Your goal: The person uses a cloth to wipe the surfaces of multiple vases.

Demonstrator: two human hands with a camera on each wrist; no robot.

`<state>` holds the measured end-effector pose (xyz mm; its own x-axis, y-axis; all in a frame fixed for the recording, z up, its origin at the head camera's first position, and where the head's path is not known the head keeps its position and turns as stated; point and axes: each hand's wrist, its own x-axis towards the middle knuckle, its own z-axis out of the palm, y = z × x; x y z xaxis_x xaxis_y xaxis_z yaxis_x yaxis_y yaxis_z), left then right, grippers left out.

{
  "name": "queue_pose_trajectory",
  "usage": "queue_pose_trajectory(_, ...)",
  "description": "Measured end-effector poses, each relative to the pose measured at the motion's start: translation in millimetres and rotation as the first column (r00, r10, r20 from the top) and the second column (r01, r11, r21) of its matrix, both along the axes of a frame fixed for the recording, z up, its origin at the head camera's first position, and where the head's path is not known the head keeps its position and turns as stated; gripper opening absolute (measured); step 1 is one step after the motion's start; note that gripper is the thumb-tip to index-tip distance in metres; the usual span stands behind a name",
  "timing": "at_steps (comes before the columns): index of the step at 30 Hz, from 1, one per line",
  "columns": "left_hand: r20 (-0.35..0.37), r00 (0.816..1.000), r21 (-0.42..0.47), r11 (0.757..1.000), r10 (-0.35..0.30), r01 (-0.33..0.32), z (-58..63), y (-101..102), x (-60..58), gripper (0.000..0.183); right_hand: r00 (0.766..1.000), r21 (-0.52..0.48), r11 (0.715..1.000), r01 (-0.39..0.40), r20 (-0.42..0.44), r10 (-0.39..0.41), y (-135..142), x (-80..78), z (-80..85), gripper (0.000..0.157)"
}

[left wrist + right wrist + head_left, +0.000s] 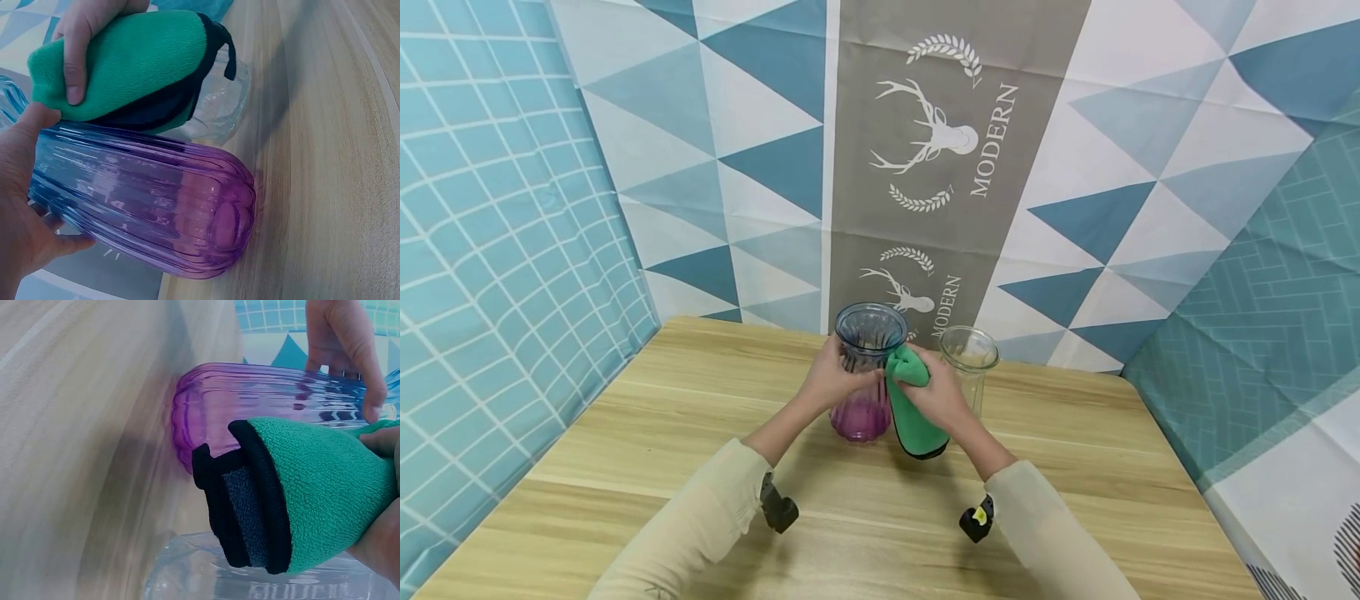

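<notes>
A ribbed glass vase, blue at the rim and fading to purple at its base, stands upright on the table. My left hand grips it near the top, thumb in front and fingers around the far side, as the left wrist view also shows of the vase. In my right hand is a bunched green cloth with black edging, held against the vase's right side near the rim. The cloth hangs down beside the vase, its grey inner face partly showing in the right wrist view.
A clear glass vase stands just right of my right hand, partly hidden behind it. The wooden table meets a patterned backdrop close behind both vases. Blue tiled-pattern cloth hangs along the left side.
</notes>
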<state>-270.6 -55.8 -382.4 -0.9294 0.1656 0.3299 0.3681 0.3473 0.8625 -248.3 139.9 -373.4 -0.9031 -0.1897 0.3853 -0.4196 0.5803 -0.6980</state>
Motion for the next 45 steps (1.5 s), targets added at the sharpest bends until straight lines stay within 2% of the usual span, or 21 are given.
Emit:
queue_pose_trajectory(14, 0.018, 1.0, -0.001, 1.0, -0.004, 0.004, 3.4, -1, 0.7, 0.076, 0.994, 0.004, 0.999, -0.04, 0.105, 0.04, 1, 0.4, -23.7, 0.05)
queue_pose_trajectory(22, -0.014, 0.999, 0.015, 0.999, -0.041, 0.041, 3.2, -1, -1.6, 0.077, 0.984, 0.063, 0.998, -0.026, 0.18, 0.015, 0, 4.0, -31.4, 0.052)
queue_pose_trajectory(28, -0.013, 0.998, 0.035, 0.997, -0.065, 0.065, 3.7, -1, -2.2, 0.075, 0.985, 0.124, 0.992, -0.037, 0.171, 0.015, 0, 3.7, -38.0, 0.048)
queue_pose_trajectory(36, 0.015, 1.0, 0.017, 1.0, -0.025, 0.024, 4.8, 0, -1.8, 0.081, 0.981, 0.143, 0.989, -0.036, 0.193, 0.008, -2, 1.7, -44.6, 0.047)
queue_pose_trajectory(45, 0.026, 1.0, -0.004, 1.0, 0.002, -0.002, 1.8, 2, 0.8, 0.084, 0.976, 0.21, 0.976, -0.058, 0.218, 0.011, 0, 4.8, -48.7, 0.043)
